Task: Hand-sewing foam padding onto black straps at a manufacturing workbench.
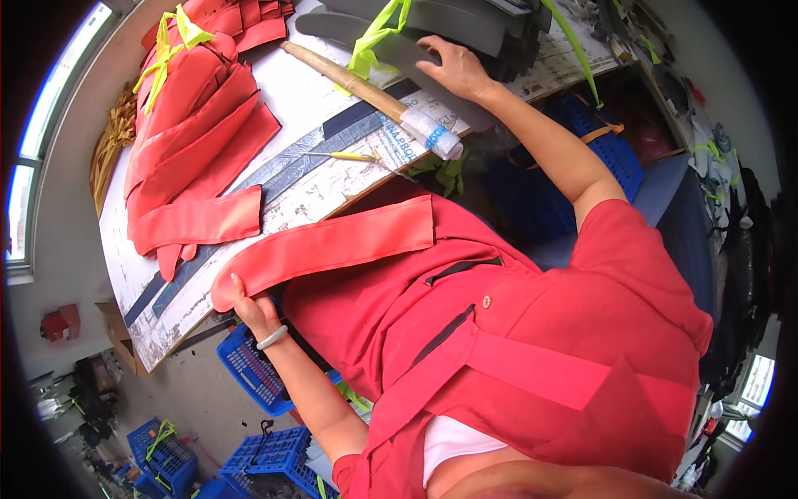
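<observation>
- Plainly, the left hand (253, 309) pinches the rounded near end of a long red fabric strip (332, 248), thumb on top and fingers hidden underneath; a pale bangle sits on that wrist.
- Its long axis runs from that hand up and to the right, lying partly over the edge of the worn white table (307, 91) and ending squarely at the person's red garment.
- The right hand (453, 66) lies flat, fingers spread, on a stack of grey pieces (465, 25) at the table's far end, closed on nothing.
- Between the hands lie a wooden stick (366, 87) with a taped end, pointing down-right, and a small yellow-handled tool (349, 155).
- A pile of red fabric pieces (195, 125) fills the table's left side; bare tabletop shows between it and the stick.
- Blue crates (249, 370) stand on the floor below the table edge.
- The grey stack is cut off at the top edge, and the strip's underside cannot be seen.
</observation>
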Demonstrator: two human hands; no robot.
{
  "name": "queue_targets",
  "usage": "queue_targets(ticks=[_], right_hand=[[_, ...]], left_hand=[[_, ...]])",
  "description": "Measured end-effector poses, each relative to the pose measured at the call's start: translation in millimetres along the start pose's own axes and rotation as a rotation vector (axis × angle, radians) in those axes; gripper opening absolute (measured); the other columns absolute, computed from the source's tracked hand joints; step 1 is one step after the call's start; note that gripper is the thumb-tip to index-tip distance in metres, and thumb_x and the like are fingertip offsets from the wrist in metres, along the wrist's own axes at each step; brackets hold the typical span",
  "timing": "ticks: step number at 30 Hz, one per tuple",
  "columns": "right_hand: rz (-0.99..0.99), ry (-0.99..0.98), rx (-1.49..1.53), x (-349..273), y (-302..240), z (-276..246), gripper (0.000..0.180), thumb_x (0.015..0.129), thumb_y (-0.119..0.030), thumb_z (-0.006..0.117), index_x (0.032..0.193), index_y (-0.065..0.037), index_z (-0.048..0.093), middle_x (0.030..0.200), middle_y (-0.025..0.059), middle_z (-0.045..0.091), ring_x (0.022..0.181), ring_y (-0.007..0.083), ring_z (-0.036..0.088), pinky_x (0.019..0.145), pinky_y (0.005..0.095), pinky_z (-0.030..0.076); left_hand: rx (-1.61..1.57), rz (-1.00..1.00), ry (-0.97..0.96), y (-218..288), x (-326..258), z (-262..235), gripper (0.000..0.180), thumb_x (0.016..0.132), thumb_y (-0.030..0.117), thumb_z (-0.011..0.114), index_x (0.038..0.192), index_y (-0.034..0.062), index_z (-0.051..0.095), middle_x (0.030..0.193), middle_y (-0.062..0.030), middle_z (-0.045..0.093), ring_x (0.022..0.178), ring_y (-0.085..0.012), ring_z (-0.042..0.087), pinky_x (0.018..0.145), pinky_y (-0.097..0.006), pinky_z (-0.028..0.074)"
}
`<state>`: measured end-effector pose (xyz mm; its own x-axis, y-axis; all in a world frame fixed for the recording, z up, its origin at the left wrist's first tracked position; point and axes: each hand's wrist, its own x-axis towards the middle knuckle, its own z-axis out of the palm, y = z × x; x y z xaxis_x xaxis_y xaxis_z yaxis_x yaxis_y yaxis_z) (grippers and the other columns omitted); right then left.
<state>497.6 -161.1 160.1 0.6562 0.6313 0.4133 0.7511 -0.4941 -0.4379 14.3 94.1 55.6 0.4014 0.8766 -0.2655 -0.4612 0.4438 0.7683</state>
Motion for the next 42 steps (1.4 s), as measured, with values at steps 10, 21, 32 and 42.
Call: queue_targets(ticks=[10, 21, 32, 42], right_hand=[[-0.135, 0.094, -0.379, -8.9, 6.6, -24.6, 0.026, 0.081, -0.026, 0.069, 0.102, -0.011, 0.067, 0.098, 0.0058, 0.065, 0.096, 0.0266, 0.062, 0.081, 0.0400, 0.051], [0.394, -0.124, 0.121, -45.2, 44.3, -37.3, 0.026, 0.079, -0.031, 0.070, 0.086, -0.006, 0.067, 0.084, 0.0098, 0.069, 0.083, 0.0242, 0.066, 0.074, 0.0361, 0.050], [0.772, -0.638, 1.844, -150.1, -38.4, -44.2, 0.029, 0.100, -0.017, 0.043, 0.122, 0.001, 0.047, 0.078, 0.0007, 0.047, 0.056, 0.0057, 0.043, 0.045, 0.0191, 0.035], [-0.215, -0.979, 0.372, -131.1, -180.6, 47.7, 0.034, 0.092, -0.035, 0.059, 0.103, -0.003, 0.061, 0.087, 0.0194, 0.065, 0.080, 0.0330, 0.064, 0.074, 0.0408, 0.049]], left_hand=[[-0.045, -0.029, -0.004, -0.7, 1.7, -0.2, 0.034, 0.097, 0.020, 0.055, 0.120, -0.0053, 0.053, 0.121, -0.0156, 0.060, 0.110, -0.0268, 0.058, 0.100, -0.042, 0.046], [-0.056, -0.038, -0.012, -1.7, 1.0, 2.2, 0.033, 0.097, 0.018, 0.054, 0.120, -0.0052, 0.053, 0.121, -0.0164, 0.060, 0.110, -0.0273, 0.059, 0.100, -0.042, 0.046], [-0.145, 0.187, -0.020, 10.1, 5.1, 12.6, 0.054, 0.102, 0.043, 0.033, 0.130, -0.0013, 0.046, 0.133, -0.0186, 0.052, 0.125, -0.0344, 0.048, 0.109, -0.050, 0.034], [-0.058, 0.379, 0.223, 33.2, -40.3, 47.5, 0.048, 0.103, 0.040, 0.035, 0.123, -0.0013, 0.050, 0.118, -0.0152, 0.060, 0.107, -0.0292, 0.060, 0.093, -0.044, 0.049]])
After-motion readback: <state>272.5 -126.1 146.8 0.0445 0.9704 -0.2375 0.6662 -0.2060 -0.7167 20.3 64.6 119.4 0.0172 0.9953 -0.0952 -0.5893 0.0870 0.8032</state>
